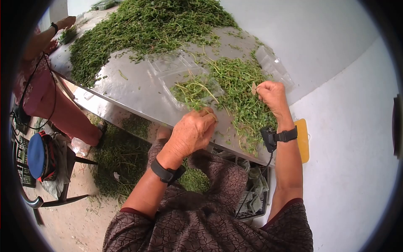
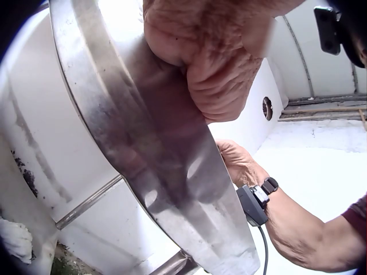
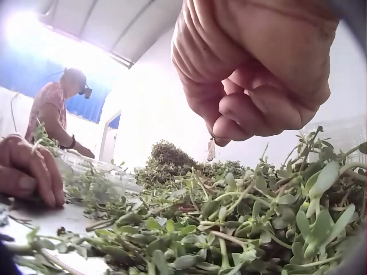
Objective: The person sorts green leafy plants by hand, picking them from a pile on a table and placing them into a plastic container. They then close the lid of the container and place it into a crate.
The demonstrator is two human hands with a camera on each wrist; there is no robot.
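Observation:
My right hand [image 1: 272,98] pinches a small brownish leaf [image 1: 253,88] over a loose pile of green stems [image 1: 237,80]; the right wrist view shows the same brownish piece [image 3: 211,150] beneath the curled fingers of this hand [image 3: 252,74]. At the metal table's near edge, my left hand [image 1: 193,132] has curled fingers round some thin green stems [image 1: 195,103]. Those stems reach into a clear plastic tray [image 1: 168,86] just beyond it. The left wrist view shows the left hand [image 2: 212,63] from below, its fingertips hidden.
A large heap of greens [image 1: 155,29] covers the table's far side. Clear containers [image 1: 275,65] stand at the right by the wall. Another person [image 1: 42,80] stands at the left, near a stool with a blue round object [image 1: 37,155]. A yellow board [image 1: 302,140] is beside my right forearm.

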